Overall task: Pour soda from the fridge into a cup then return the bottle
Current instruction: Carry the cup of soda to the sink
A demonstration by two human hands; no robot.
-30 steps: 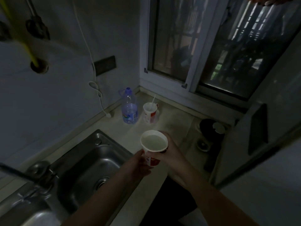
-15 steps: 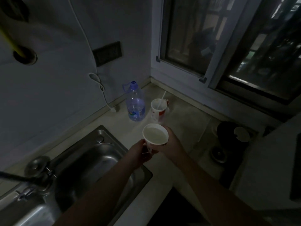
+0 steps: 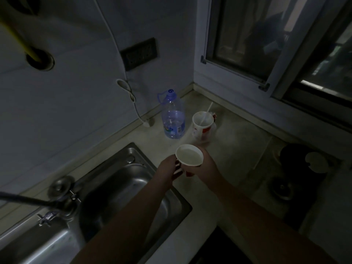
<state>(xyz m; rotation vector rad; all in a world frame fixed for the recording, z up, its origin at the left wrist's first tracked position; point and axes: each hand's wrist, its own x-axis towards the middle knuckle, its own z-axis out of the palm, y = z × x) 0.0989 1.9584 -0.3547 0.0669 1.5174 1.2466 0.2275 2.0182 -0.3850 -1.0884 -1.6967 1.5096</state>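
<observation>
Cup (image 3: 189,155): white paper, held above the counter (image 3: 238,149)
Right hand (image 3: 206,165): gripped the cup
Left hand (image 3: 167,169): fingers curled against cup's side

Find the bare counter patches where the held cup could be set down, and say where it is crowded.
Free: the counter between the straw cup and the dark stove, and the strip toward the window. Crowded: the back corner, where the water bottle and straw cup stand close; the sink lies left.
</observation>
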